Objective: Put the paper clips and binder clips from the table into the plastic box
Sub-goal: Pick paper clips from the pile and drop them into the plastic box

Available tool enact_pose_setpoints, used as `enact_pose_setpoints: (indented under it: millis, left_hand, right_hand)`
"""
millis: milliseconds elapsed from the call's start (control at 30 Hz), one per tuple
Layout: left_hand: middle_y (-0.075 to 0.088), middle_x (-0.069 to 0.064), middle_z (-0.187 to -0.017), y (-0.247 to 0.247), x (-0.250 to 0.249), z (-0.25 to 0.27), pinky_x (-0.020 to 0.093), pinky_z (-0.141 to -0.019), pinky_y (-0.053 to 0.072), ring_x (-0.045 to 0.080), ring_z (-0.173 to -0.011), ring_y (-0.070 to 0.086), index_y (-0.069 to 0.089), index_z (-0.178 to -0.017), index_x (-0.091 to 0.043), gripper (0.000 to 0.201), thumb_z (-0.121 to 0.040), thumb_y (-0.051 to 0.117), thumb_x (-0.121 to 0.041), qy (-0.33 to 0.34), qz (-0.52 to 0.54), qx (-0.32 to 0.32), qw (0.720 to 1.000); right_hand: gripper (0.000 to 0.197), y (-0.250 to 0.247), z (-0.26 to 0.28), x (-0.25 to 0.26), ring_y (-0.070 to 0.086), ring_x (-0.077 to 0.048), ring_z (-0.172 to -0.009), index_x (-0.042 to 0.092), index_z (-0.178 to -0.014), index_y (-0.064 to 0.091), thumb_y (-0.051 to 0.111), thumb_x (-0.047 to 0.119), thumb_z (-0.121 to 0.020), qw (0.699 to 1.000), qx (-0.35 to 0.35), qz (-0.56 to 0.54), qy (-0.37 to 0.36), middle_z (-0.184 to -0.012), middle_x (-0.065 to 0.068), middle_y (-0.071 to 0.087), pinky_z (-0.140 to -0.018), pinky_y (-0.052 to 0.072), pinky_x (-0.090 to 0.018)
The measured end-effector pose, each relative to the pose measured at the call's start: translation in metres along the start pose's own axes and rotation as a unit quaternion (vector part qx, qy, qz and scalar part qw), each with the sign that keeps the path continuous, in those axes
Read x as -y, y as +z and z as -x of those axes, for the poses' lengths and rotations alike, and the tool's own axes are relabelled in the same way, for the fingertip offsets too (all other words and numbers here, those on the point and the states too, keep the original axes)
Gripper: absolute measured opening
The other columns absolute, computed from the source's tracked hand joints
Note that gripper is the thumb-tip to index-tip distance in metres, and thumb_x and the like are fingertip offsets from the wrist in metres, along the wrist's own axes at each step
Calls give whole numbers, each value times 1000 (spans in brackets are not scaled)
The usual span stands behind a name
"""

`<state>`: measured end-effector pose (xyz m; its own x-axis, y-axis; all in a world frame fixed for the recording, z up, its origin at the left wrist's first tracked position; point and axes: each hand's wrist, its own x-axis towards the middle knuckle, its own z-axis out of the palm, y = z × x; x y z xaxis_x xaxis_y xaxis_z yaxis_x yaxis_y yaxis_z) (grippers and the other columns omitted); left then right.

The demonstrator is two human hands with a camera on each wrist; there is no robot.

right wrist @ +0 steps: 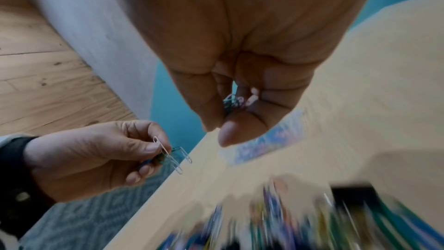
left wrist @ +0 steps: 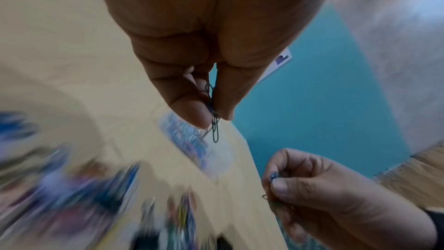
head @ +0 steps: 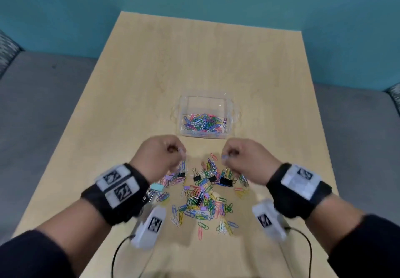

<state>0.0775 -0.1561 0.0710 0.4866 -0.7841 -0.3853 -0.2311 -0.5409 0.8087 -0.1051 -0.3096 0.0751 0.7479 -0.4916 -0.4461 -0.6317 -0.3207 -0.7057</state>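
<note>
On the table (head: 216,61) the plastic box (head: 205,102) sat just beyond the pile of clips (head: 201,200). Both hands — left hand (head: 160,158), right hand (head: 244,158) — pinched paper clips above it, apparently mid-carry; next comes a release over the box.

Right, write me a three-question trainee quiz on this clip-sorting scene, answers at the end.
1. True or false: the plastic box already holds paper clips.
2. What does the left hand pinch? A) paper clips B) a binder clip C) nothing
3. Fill in: the pile of clips on the table lies ____ the box, seen from the person.

Key
1. True: coloured clips lie inside.
2. A: the left wrist view shows paper clips between thumb and fingers. The right hand pinches some too.
3. In front of (nearer than).
</note>
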Motion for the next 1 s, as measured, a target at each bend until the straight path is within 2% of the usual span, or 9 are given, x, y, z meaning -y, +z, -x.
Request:
enact_pose_setpoints:
  millis: [133,233,300,433,533,633,733,867,1000]
  left_hand:
    - [61,3,-58,-1,-32,-58,28,-53,53,15,-49,64,64,-68,-18,17,-82,66,-7,41,-37,-61,997]
    - [60,1,-58,5,-45,-85,25,-51,52,18,-50,64,65,-71,-17,14,-80,65,-7,47,-51,-67,995]
    - [62,1,-65,7,-43,-92,23,-53,51,13,-50,62,68,-85,-20,10,-82,66,-11,42,-48,-46,997]
    - [67,-2,-86,-4,-20,-74,38,-81,55,22,-78,66,68,-108,-21,24,-85,62,-19,56,-83,-76,992]
    - [67,-5,-83,-6,5,-24,36,-74,56,19,-69,67,68,-100,-21,15,-85,62,-19,32,-96,-69,992]
    - [65,-8,-84,12,45,37,28,-71,48,13,-74,62,66,-93,-25,15,-80,63,-32,10,-179,-12,984]
    - [56,-9,-97,36,85,84,27,-74,44,11,-81,59,62,-105,-27,32,-75,68,-39,-14,-214,21,977]
    - [46,-4,-118,60,105,103,24,-89,40,17,-103,53,51,-128,-22,66,-71,76,-43,-1,-223,18,975]
    - [41,-4,-119,84,99,96,30,-99,38,17,-114,39,40,-135,-22,82,-68,70,-60,22,-255,12,967]
  right_hand:
    - [10,-25,-57,17,65,-23,-56,14,-76,58,62,7,-82,995,-94,-8,6,-61,-1,59,-59,58,-40]
    - [10,-29,-82,26,68,-30,-59,14,-75,58,63,7,-80,993,-113,-19,9,-63,-4,59,-62,57,-50]
    - [8,-29,-88,31,69,-32,-65,16,-87,61,63,10,-82,994,-106,-35,13,-77,-4,60,-67,57,-47]
    - [26,-31,-67,16,60,-24,-93,17,-114,61,58,18,-88,984,-136,115,-7,-109,-5,57,-83,47,-32]
    - [20,-15,-20,-14,58,-20,-89,19,-107,62,56,19,-88,984,-124,125,-16,-101,-2,59,-77,43,-29]
    - [19,24,32,-54,58,-21,-86,23,-102,60,60,22,-83,988,-31,148,11,-95,0,58,-77,45,-33]
    - [44,70,84,-85,55,-14,-93,28,-120,51,60,37,-78,988,33,136,67,-108,7,47,-85,44,-29]
    - [82,116,116,-92,43,-18,-111,30,-143,26,63,51,-73,984,-6,166,61,-119,8,32,-96,40,-27]
    - [89,133,103,-72,32,-18,-113,28,-148,10,65,47,-80,979,-43,195,33,-125,5,28,-98,36,-25]
